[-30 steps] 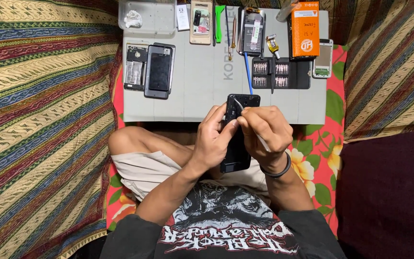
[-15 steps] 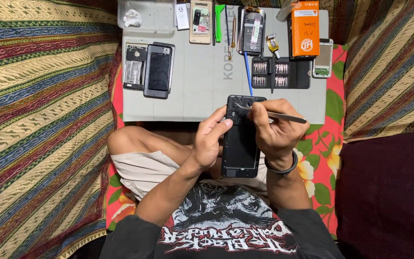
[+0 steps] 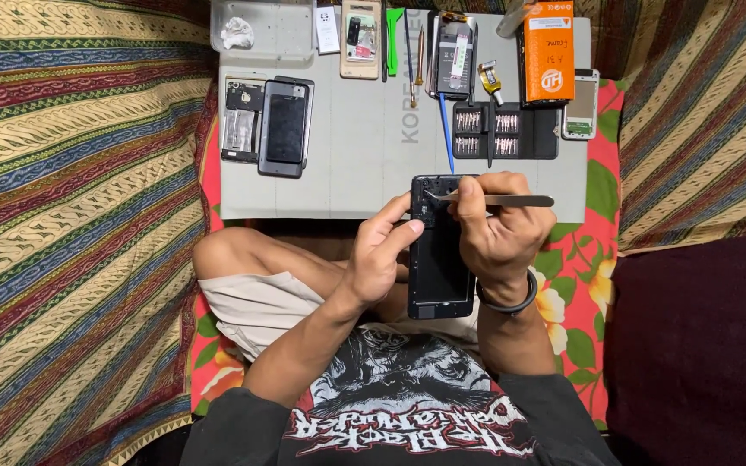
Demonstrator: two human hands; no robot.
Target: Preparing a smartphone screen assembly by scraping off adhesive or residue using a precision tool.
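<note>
An opened black phone (image 3: 439,259) lies lengthwise over my lap, its top end at the near edge of a grey work mat (image 3: 364,173). My left hand (image 3: 377,255) grips the phone's left side, thumb pressed near its upper corner. My right hand (image 3: 498,229) holds the phone's right side and pinches grey metal tweezers (image 3: 502,200). The tweezers lie almost level, their tips at the phone's top left corner.
On the mat: a dark phone and a bare phone frame (image 3: 282,128) at the left, a black screwdriver bit case (image 3: 502,131), an orange box (image 3: 550,52), a clear tray (image 3: 261,30), several hand tools and small phones. Striped cloth lies on both sides.
The phone has been lowered and laid flatter toward my lap. My right hand has turned the tweezers from pointing down to lying sideways across the phone's top.
</note>
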